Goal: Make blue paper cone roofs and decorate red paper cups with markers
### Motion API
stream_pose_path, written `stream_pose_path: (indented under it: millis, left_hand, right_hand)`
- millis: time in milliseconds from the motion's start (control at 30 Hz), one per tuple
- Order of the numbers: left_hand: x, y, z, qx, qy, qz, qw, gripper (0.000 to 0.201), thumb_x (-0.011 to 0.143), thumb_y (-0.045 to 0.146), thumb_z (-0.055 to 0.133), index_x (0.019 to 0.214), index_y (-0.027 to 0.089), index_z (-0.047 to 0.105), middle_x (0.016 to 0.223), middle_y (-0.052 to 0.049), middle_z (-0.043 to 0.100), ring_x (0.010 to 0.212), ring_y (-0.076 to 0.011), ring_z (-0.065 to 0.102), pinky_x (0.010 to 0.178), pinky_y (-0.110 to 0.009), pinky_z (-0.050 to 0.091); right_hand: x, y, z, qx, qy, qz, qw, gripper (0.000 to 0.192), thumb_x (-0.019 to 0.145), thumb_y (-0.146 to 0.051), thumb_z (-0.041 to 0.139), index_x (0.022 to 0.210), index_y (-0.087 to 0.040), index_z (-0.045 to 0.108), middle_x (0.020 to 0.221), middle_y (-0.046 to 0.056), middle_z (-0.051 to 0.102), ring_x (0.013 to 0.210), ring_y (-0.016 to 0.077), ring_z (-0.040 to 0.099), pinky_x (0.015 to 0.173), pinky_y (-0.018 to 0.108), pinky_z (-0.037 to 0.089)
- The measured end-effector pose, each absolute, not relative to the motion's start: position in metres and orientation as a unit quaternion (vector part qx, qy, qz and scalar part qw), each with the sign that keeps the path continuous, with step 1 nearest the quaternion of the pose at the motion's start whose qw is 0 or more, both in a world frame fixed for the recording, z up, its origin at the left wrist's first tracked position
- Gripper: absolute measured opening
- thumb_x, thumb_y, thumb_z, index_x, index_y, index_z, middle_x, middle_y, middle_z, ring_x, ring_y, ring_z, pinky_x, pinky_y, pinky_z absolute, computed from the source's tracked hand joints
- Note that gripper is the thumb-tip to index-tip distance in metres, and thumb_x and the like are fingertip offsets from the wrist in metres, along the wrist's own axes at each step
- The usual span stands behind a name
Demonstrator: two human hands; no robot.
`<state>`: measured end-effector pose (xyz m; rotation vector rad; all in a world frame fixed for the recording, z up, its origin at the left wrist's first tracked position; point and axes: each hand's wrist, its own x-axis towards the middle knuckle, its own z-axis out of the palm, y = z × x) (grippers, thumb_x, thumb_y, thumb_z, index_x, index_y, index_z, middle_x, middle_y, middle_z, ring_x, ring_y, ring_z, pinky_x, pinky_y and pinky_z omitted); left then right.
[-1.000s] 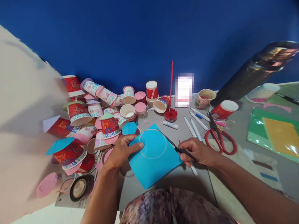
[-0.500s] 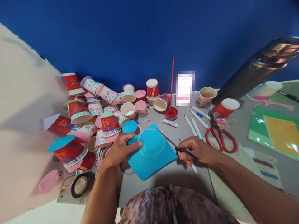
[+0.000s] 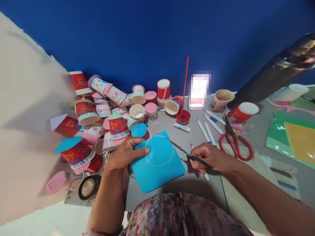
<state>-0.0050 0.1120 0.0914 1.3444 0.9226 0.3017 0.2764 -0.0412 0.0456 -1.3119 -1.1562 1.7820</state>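
My left hand [image 3: 129, 152] pinches the upper left edge of a blue sheet of paper [image 3: 157, 177], its thumb lying on top. A pale circle outline is drawn on the sheet. In my right hand [image 3: 205, 157] is a pair of black-handled scissors [image 3: 179, 149], with my fingers around the handles. The blades point up and left, and their tips are at the sheet's upper edge beside the circle. Below my right hand a white marker [image 3: 206, 176] with a red end is partly covered by the fingers. A blue paper disc [image 3: 139, 130] lies just beyond my left hand.
Many decorated paper cups [image 3: 86, 111] are heaped at left. A red dish [image 3: 183, 117] holds a red stick; a glue stick [image 3: 182, 127] lies nearby. Right are markers [image 3: 203, 131], red-handled scissors [image 3: 236, 144], a black bottle [image 3: 265, 75] and coloured sheets [image 3: 295, 137]. A blue wall stands behind.
The view has shifted slightly, so most things appear a little further right. The blue sheet has turned and tilted slightly in my left hand. Both hands keep their hold.
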Motion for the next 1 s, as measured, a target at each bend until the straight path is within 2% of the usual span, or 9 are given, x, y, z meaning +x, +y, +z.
stream_pose_path:
  millis: [300, 633, 1000]
  left_hand:
    - [-0.0074, 0.1125, 0.0907, 0.588, 0.4, 0.121, 0.693, 0.031, 0.066, 0.04, 0.088, 0.085, 0.018, 0.08, 0.084, -0.005, 0.079, 0.079, -0.0267, 0.074, 0.074, -0.038, 0.062]
    - [-0.0039, 0.1149, 0.0891, 0.657, 0.362, 0.093, 0.655, 0.029, 0.069, 0.044, 0.085, 0.081, 0.018, 0.08, 0.082, -0.005, 0.078, 0.077, -0.0243, 0.072, 0.072, -0.035, 0.061]
    - [-0.005, 0.118, 0.0872, 0.661, 0.351, 0.062, 0.66, 0.027, 0.072, 0.043, 0.084, 0.08, 0.018, 0.078, 0.078, -0.004, 0.077, 0.071, -0.021, 0.07, 0.067, -0.03, 0.058]
  right_hand:
    - [0.2769, -0.043, 0.045, -0.494, -0.448, 0.678, 0.31, 0.047, 0.072, -0.06, 0.079, 0.062, -0.016, 0.066, 0.052, 0.001, 0.065, 0.048, 0.0113, 0.053, 0.052, 0.023, 0.035]
    - [0.2766, -0.0431, 0.047, -0.479, -0.452, 0.691, 0.297, 0.049, 0.071, -0.064, 0.078, 0.068, -0.016, 0.069, 0.054, 0.002, 0.067, 0.051, 0.0133, 0.058, 0.052, 0.023, 0.04]
    - [0.2766, -0.0439, 0.0462, -0.488, -0.458, 0.684, 0.291, 0.048, 0.071, -0.062, 0.079, 0.067, -0.015, 0.069, 0.055, 0.002, 0.067, 0.05, 0.0118, 0.056, 0.05, 0.022, 0.04]
